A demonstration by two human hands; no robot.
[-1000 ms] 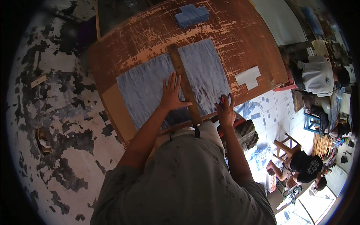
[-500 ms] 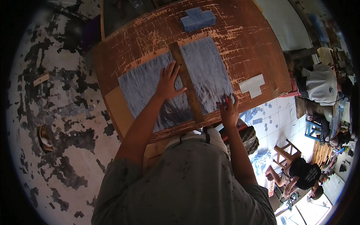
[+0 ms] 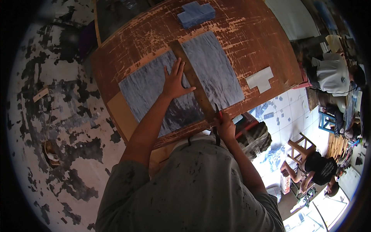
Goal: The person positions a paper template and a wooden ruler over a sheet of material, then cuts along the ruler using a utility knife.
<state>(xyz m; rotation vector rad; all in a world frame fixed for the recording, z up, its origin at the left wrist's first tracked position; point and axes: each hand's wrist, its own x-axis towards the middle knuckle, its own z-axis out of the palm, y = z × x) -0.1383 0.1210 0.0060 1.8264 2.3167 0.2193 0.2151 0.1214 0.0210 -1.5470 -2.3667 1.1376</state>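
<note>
A sheet with a streaky blue-grey pattern (image 3: 210, 65) lies flat on the worn brown table. Across it, running from far to near, rests a long brown metal-looking straightedge (image 3: 193, 79). My left hand (image 3: 175, 82) is spread on the sheet's left part, fingertips and thumb reaching the straightedge. By the straightedge's near end, at the sheet's front edge, my right hand (image 3: 226, 125) is closed round a red-handled knife (image 3: 220, 114). Its dark, narrow blade points away from me; whether the tip touches the sheet I cannot tell.
A stack of blue-grey cross-shaped pieces (image 3: 196, 14) stands at the table's (image 3: 255, 42) far side. A pale stepped-outline piece (image 3: 260, 79) lies to the right. Tan board (image 3: 122, 116) shows at the left edge. Two people work at the right, near a wooden stool (image 3: 300, 149).
My right hand has moved left and nearer to me, from the sheet's right near corner to the straightedge's near end, with the knife. My left hand stays spread by the straightedge.
</note>
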